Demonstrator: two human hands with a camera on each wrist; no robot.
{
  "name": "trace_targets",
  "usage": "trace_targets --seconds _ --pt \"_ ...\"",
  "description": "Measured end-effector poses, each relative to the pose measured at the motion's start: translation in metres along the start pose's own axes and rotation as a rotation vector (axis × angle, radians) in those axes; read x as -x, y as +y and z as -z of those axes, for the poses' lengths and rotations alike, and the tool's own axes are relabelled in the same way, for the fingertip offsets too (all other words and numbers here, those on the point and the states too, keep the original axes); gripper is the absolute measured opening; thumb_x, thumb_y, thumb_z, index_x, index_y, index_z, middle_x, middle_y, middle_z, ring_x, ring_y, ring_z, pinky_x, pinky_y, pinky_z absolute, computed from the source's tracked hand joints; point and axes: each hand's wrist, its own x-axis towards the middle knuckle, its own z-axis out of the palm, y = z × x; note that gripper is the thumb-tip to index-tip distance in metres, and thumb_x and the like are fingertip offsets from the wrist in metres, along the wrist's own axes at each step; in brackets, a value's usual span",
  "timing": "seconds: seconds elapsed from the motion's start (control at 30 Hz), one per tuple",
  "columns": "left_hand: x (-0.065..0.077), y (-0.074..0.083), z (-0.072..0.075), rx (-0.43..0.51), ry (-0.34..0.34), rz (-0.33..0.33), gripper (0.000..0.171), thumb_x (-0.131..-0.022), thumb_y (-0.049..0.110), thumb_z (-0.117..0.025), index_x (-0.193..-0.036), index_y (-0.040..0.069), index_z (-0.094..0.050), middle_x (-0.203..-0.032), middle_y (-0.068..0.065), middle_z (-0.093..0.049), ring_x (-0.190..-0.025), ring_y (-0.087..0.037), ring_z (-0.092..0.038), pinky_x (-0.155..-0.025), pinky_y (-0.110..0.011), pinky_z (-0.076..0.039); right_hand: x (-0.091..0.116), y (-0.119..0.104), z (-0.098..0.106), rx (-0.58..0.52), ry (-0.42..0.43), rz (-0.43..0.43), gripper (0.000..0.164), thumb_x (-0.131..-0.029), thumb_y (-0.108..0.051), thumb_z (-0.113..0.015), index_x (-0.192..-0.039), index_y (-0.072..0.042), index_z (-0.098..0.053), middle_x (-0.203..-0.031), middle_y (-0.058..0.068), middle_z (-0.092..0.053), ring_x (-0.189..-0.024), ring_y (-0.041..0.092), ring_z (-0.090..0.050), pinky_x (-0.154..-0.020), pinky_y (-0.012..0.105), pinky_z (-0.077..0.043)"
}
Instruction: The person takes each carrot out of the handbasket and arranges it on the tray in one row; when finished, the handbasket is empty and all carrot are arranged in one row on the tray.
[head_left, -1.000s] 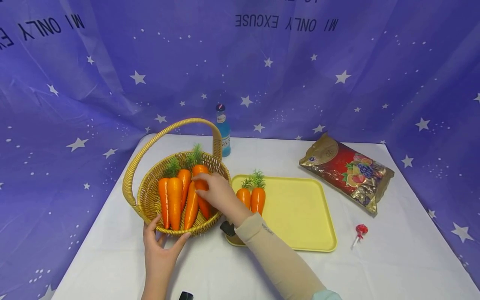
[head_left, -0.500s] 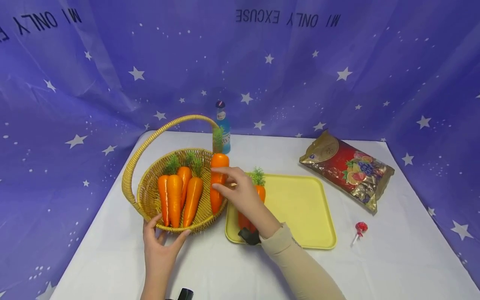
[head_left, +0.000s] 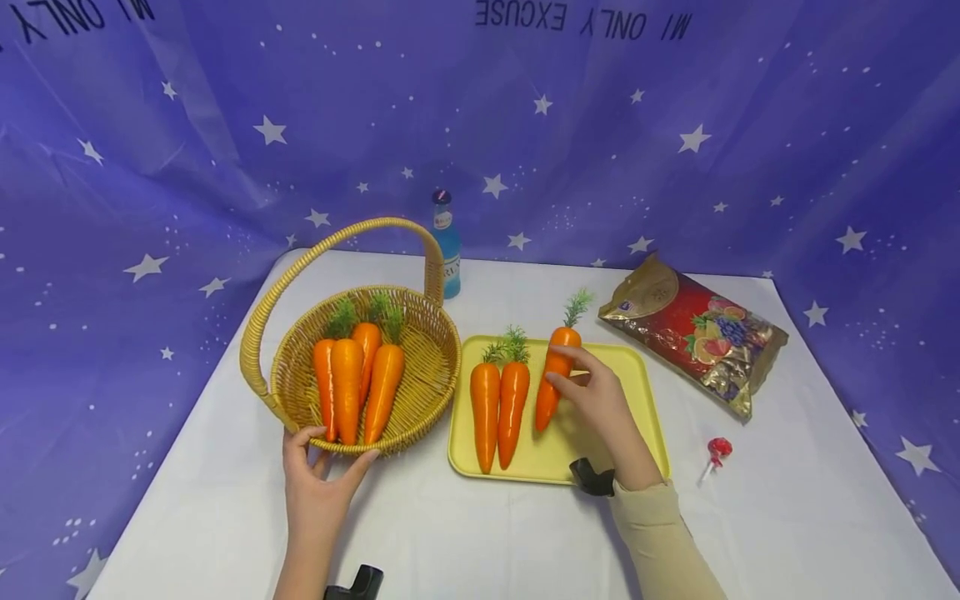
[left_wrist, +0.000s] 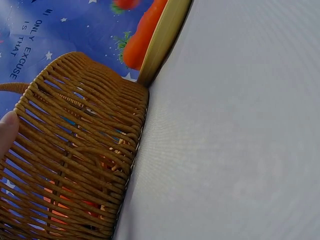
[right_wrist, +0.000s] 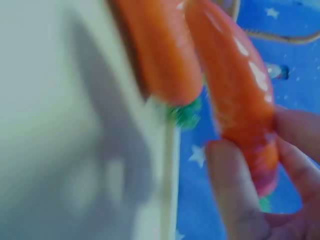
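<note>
My right hand [head_left: 603, 404] pinches a carrot [head_left: 549, 403] with green leafy top between thumb and fingers, over the yellow tray [head_left: 622, 358]. In the right wrist view, that carrot [right_wrist: 240, 80] hangs above the tray, its shadow falling on the surface. Two carrots lie side by side on the tray's left part, the nearer to the hand being a glossy carrot [head_left: 513, 408]. At the front of the wicker basket [head_left: 423, 379] my left hand [head_left: 318, 483] holds the rim, thumb and fingers spread along it. Several carrots, among them a leaning carrot [head_left: 385, 383], rest inside the basket.
Behind the basket stands a blue bottle [head_left: 450, 258], partly hidden by the tall arched handle [head_left: 337, 237]. A red and gold snack bag [head_left: 693, 329] lies at the back right. Nearer, a red lollipop [head_left: 719, 450] is on the white tablecloth [head_left: 480, 542].
My right hand has taken a carrot out of the basket and carried it rightward over the tray, past the two lying there. The left hand stays at the basket rim.
</note>
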Motion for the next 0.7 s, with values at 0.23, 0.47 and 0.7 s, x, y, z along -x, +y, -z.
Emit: trace_targets --seconds 0.23,0.47,0.7 --pt "0.000 -0.001 0.000 0.003 0.005 -0.012 0.074 -0.070 0.010 -0.087 -0.124 0.002 -0.036 -0.159 -0.003 -0.003 -0.141 -0.027 -0.021 -0.106 -0.025 -0.039 0.008 0.017 -0.006 0.087 -0.119 -0.085 0.042 -0.089 -0.018 -0.071 -0.129 -0.019 -0.061 -0.112 0.013 -0.062 -0.091 0.025 -0.060 -0.073 0.032 -0.052" --pt "0.001 0.000 -0.001 0.003 0.013 -0.019 0.075 -0.070 0.009 -0.087 -0.124 0.001 -0.036 -0.159 -0.004 -0.005 -0.140 -0.028 -0.023 -0.106 -0.025 -0.039 0.011 0.014 -0.015 0.165 -0.174 -0.067 0.047 -0.088 -0.017 -0.072 -0.134 -0.020 -0.059 -0.110 0.010 -0.064 -0.090 0.023 -0.058 -0.072 0.033 -0.051" --pt "0.000 0.001 0.000 -0.008 0.009 -0.002 0.075 -0.070 0.010 -0.087 -0.124 0.002 -0.036 -0.159 -0.004 -0.003 -0.141 -0.027 -0.021 -0.107 -0.045 -0.036 0.011 0.009 -0.019 0.233 -0.196 -0.026 0.057 -0.084 -0.015 -0.076 -0.137 -0.016 -0.055 -0.121 0.017 -0.059 -0.093 0.026 -0.056 -0.077 0.036 -0.051"
